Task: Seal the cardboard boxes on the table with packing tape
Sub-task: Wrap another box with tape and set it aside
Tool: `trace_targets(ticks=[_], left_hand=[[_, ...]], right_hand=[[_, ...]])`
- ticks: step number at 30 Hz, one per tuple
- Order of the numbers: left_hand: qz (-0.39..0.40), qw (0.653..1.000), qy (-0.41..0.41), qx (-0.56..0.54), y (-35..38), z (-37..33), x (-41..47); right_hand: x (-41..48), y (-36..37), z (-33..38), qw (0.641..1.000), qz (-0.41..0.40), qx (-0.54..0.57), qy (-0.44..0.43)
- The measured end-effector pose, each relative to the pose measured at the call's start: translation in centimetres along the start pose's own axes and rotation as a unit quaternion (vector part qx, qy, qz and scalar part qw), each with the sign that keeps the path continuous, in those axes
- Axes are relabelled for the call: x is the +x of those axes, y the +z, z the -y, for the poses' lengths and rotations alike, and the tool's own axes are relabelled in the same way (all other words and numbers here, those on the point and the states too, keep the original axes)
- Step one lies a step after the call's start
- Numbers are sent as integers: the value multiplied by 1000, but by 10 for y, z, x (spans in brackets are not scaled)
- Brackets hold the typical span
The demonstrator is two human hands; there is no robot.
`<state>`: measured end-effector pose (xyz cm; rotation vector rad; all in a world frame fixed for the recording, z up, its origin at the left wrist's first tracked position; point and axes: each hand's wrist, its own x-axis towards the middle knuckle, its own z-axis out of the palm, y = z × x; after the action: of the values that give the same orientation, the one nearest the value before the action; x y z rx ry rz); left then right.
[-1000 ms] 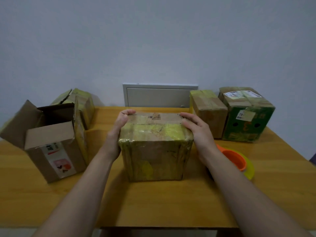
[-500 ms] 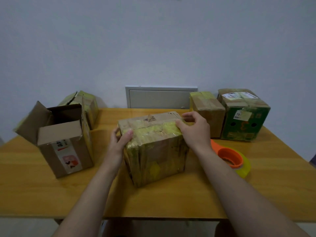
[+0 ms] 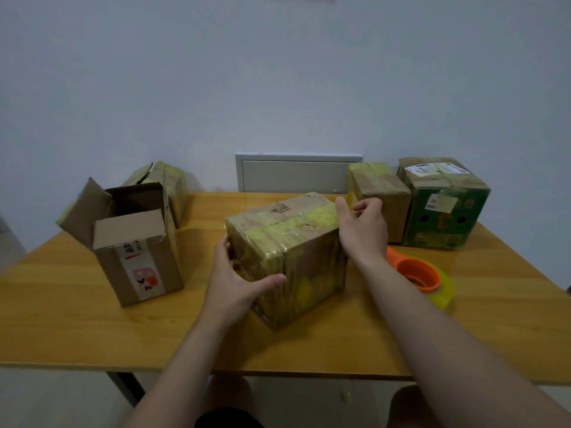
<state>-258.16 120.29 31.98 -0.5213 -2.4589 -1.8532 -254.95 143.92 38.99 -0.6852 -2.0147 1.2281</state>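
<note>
Cardboard box (image 3: 287, 248): left hand (image 3: 238, 285) grips, right hand (image 3: 363, 233) slack; tape roll (image 3: 445, 293), open carton (image 3: 139, 267) flanking.

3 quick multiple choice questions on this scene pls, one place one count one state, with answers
1. Where is the tape roll? A) on the table, right of the middle box B) on the floor C) in a box
2. How many boxes stand on the table? A) three B) five C) seven
3. The front-left box is A) taped shut B) crushed flat C) open, flaps up
Answers: 1 A, it lies on the wood there; 2 B, two left, one middle, two right; 3 C, its inside shows.
</note>
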Motion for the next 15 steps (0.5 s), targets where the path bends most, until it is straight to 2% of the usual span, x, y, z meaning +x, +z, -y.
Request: trace_targets(ticks=[2,6,11,15], left_hand=[[-52,999,-11,15,10,-6,1],[-143,985,-47,85,43,-23,14],[-149,981,-50,112,76,-28,52],[-137,978,-51,146,95,-18,86]], right_hand=[[-6,-4,-1,999,33,26,-30],[-16,-2,5,987,68,-37,-142],[-2,8,7,933,99,-178,-298],[38,11,1,914,81,-227,-327]])
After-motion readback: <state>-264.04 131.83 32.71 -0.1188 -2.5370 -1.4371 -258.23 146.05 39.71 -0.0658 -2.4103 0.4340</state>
